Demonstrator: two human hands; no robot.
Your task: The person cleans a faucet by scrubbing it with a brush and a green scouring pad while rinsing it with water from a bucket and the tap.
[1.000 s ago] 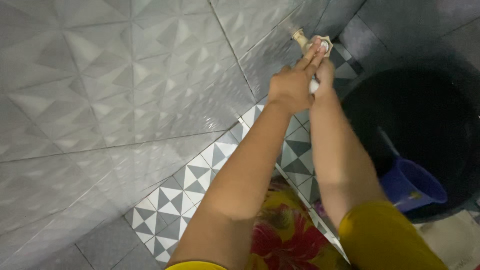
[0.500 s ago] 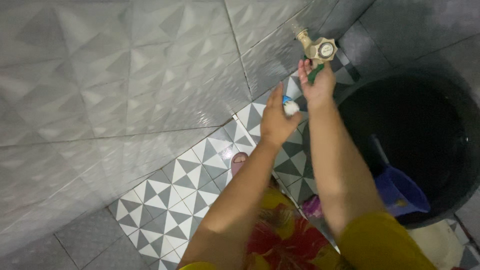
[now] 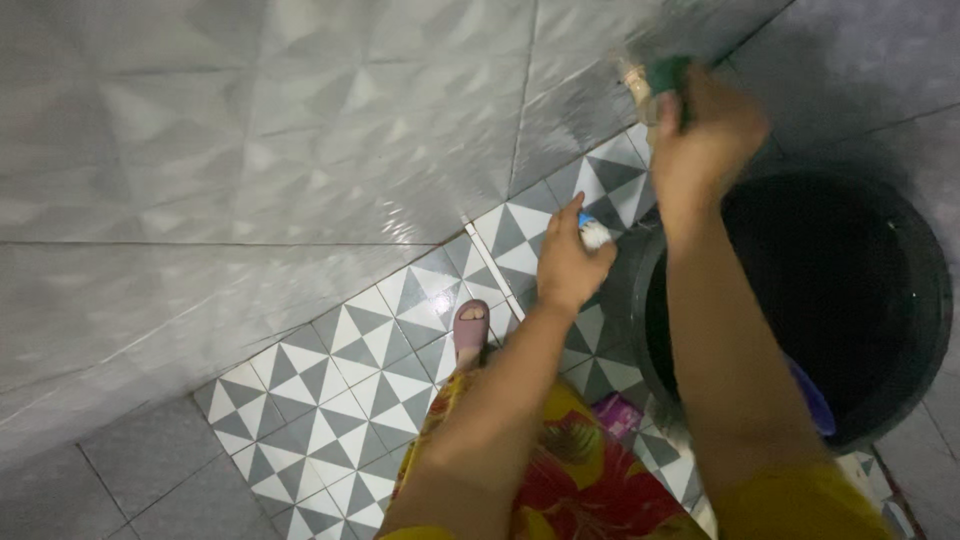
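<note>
Above the black bucket (image 3: 930,300), the right hand (image 3: 705,135) grips a green handle (image 3: 668,75) at the blurred tap (image 3: 635,80); the lower left hand (image 3: 568,262) pinches a small white piece (image 3: 594,234).

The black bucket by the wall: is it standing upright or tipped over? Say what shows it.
Upright. The black bucket stands on the floor with its round mouth open to the camera above, and a blue dipper rests inside against its wall.

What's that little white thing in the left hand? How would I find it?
Start at the big black tub on the right, then look just past its left rim, over the grey-and-white triangle tiles. The left hand pinches a small white thing there. It alone has a blue end; the right hand holds something green.
</note>
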